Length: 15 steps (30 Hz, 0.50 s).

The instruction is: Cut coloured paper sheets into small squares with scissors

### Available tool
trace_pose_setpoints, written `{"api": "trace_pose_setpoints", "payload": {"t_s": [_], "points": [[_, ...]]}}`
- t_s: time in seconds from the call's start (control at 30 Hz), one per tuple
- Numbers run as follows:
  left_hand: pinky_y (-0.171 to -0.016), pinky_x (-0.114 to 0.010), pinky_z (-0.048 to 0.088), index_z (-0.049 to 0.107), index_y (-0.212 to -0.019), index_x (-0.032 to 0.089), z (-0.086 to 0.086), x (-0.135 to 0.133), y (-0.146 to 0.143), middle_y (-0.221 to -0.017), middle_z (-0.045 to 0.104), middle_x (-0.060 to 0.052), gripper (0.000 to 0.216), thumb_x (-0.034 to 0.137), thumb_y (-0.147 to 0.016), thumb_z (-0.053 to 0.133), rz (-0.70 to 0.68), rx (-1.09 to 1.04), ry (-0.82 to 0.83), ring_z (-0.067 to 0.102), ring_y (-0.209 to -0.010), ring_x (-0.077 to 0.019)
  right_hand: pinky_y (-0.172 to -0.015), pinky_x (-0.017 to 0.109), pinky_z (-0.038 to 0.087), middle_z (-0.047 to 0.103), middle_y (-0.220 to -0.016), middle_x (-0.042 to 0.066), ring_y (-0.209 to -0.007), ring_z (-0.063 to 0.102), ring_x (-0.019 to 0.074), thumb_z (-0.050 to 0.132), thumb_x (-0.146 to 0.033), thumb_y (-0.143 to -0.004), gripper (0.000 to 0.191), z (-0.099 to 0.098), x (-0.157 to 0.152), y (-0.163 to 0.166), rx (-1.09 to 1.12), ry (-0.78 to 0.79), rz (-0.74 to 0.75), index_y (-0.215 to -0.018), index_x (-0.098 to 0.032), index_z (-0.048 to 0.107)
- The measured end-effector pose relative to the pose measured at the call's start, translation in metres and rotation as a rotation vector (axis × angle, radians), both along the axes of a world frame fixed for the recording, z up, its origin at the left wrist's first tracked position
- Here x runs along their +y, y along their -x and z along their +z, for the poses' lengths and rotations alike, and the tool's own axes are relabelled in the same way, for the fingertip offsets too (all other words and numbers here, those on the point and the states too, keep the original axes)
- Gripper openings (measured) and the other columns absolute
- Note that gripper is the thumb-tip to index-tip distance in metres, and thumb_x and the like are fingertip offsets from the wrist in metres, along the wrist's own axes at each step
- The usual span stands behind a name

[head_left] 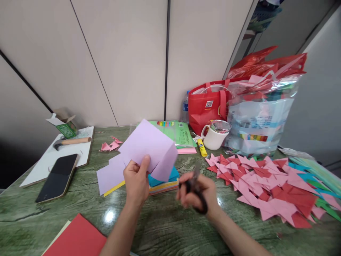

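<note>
Purple paper (149, 144) is pinched in our left hand (136, 181), up over the middle of the green surface (165, 231). Our right hand (205, 193) grips scissors (196, 175), near the paper but apart from it. Pointy pink and red bits (250, 182) lie on the right, a phone (57, 177) on the left.

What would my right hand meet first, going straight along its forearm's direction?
Probably the lilac paper held in your left hand; depth is unclear, so the right hand might instead meet the blue-topped paper stack.
</note>
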State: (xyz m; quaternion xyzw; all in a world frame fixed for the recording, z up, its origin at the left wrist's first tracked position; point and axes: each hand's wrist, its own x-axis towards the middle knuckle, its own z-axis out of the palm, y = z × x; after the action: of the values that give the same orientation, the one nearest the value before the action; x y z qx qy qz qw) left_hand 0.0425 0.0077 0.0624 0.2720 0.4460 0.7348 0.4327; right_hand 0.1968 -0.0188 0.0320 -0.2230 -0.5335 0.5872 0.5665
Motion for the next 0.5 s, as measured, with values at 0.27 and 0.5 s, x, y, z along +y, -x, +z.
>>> {"api": "trace_pose_setpoints", "payload": {"t_s": [0.27, 0.5], "points": [[-0.049, -0.025, 0.045, 0.063, -0.090, 0.015, 0.009, -0.011, 0.005, -0.070, 0.067, -0.005, 0.031, 0.034, -0.066, 0.065, -0.691, 0.192, 0.210, 0.059, -0.054, -0.0145, -0.058, 0.030, 0.050, 0.068, -0.073, 0.003, -0.058, 0.062, 0.0153, 0.063, -0.046, -0.069, 0.038, 0.013, 0.037, -0.036, 0.052, 0.244, -0.323, -0.094, -0.018, 0.056], [-0.047, -0.023, 0.044, 0.066, -0.087, 0.012, 0.010, -0.006, 0.007, -0.067, 0.067, -0.008, 0.039, 0.046, -0.067, 0.061, -0.815, 0.065, 0.339, 0.057, -0.050, -0.0138, -0.061, 0.029, 0.053, 0.070, -0.081, 0.006, -0.069, 0.064, 0.0196, 0.078, -0.020, -0.053, 0.041, 0.006, 0.032, -0.022, 0.064, 0.470, -0.159, -0.090, -0.011, 0.062]]}}
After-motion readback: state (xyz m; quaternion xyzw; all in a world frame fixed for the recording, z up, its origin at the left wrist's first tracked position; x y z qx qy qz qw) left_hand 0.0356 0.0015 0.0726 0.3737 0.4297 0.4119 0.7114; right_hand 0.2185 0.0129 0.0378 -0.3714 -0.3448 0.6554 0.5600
